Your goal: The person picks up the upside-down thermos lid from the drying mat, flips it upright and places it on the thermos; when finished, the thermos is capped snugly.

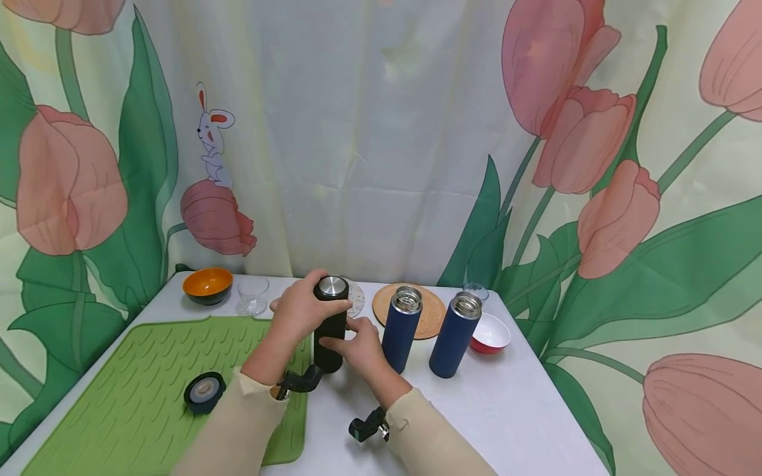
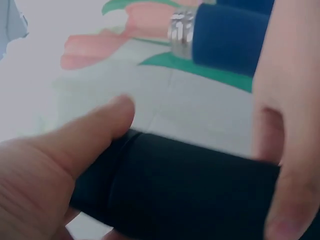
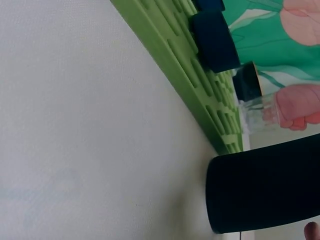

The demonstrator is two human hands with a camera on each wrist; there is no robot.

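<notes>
A black thermos [image 1: 329, 330] with a silver-topped lid [image 1: 332, 285] stands upright on the white table, beside the green mat's right edge. My left hand [image 1: 297, 311] grips it around the lid, with the thumb along the near side in the left wrist view. Lower down, my right hand [image 1: 364, 350] holds the thermos body [image 2: 195, 190]; only a fingertip [image 3: 312, 231] of it shows in the right wrist view. Just right of it stand two blue thermoses [image 1: 401, 334] [image 1: 454, 340], both lidless with steel rims. A dark lid [image 1: 204, 392] lies on the green mat, its pale inner side up.
The ridged green mat [image 1: 149, 357] covers the table's left part. Behind it are an orange bowl [image 1: 207, 284] and a clear glass [image 1: 253, 296]. A round wooden board [image 1: 433, 311], a white-and-red bowl [image 1: 491, 332] and another glass [image 1: 475, 290] stand at the back right.
</notes>
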